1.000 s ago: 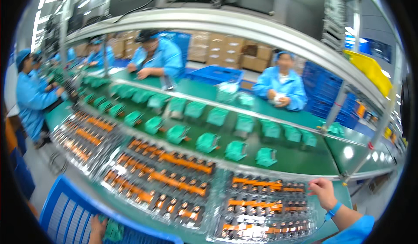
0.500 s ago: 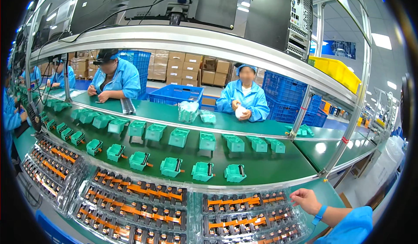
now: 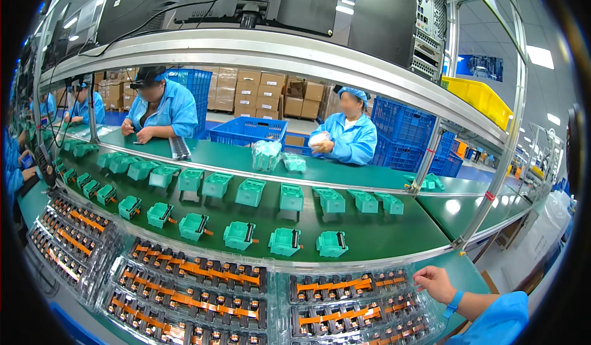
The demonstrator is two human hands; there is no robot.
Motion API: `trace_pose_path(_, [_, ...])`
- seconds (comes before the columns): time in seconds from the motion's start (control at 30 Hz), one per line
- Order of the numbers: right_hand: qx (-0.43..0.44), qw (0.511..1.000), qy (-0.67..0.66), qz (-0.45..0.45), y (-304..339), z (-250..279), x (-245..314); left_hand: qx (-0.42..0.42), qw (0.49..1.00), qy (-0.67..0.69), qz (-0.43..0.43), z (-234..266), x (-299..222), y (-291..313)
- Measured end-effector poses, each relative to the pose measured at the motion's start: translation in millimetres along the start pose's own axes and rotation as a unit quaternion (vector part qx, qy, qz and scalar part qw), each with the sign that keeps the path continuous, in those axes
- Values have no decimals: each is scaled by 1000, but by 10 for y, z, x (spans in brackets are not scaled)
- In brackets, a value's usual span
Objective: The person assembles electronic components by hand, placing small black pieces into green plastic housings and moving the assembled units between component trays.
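Observation:
My right hand [image 3: 434,283], with a blue wristband [image 3: 453,304] and a blue sleeve, is at the right side of a clear plastic tray [image 3: 280,296]. Its fingers are loosely curled, thumb a little apart, and nothing shows between them. The fingertips are close to the tray's upper right corner; whether they touch it I cannot tell. In the tray lie rows of small black parts joined by orange flat strips [image 3: 332,288]. My left hand is out of view. Beyond the trays, two rows of green plastic housings [image 3: 286,241] stand on a dark green belt [image 3: 381,240].
More filled trays [image 3: 184,270] lie to the left. Across the belt, one person [image 3: 351,132] holds a white object and another [image 3: 161,108] bends over the bench. A metal shelf beam [image 3: 258,48] carrying monitors and a computer crosses above, with an upright post [image 3: 492,188] at right.
The person across the belt has turned and moved the white object toward the left. My right hand stays by the tray corner, almost unmoved. The picture has shifted slightly.

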State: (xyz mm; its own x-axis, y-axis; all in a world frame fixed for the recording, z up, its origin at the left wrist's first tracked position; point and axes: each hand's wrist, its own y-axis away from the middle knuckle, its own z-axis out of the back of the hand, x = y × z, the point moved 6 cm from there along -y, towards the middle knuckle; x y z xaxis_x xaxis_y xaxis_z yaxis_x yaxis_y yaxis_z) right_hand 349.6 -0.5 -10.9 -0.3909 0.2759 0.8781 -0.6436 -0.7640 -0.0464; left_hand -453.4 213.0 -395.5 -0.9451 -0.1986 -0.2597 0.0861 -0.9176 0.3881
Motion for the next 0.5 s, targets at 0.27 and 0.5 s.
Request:
trace_pose_path(0.27, [-4, 1000, -20, 1, -6, 43, -50, 56, 997, -41, 27, -49, 150, 341])
trace_pose_path(0.5, [-3, 999, -35, 9, 21, 115, -86, 108, 989, -80, 57, -45, 288, 778])
